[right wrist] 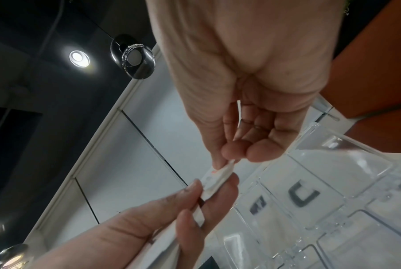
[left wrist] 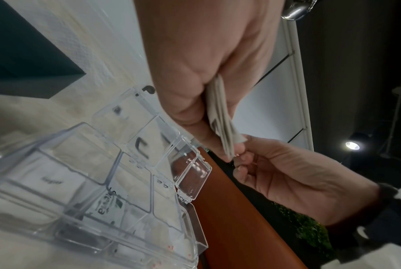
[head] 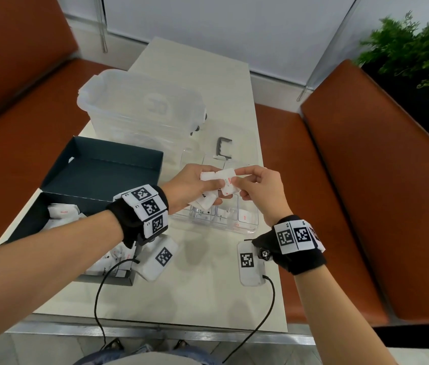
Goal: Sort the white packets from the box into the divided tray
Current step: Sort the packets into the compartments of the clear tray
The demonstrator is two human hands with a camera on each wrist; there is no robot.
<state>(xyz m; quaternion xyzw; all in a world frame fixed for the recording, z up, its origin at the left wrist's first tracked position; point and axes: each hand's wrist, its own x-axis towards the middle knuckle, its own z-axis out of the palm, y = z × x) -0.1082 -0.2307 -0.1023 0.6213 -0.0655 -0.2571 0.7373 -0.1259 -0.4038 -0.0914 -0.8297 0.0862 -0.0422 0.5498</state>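
From the head view, a bunch of white packets [head: 209,192] was gripped in the left hand [head: 189,185] above the divided tray [head: 247,229]; the top one was pinched by the right hand [head: 256,192]. More lay in the dark box [head: 97,167].

At the left wrist, the packets' edges [left wrist: 220,116] were seen clamped between fingers.

At the right wrist, one packet [right wrist: 215,179] was nipped by both hands.

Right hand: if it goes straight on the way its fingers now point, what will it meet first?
Probably the left hand. The right hand points at it and already pinches a white packet from the stack that hand holds above the divided tray.
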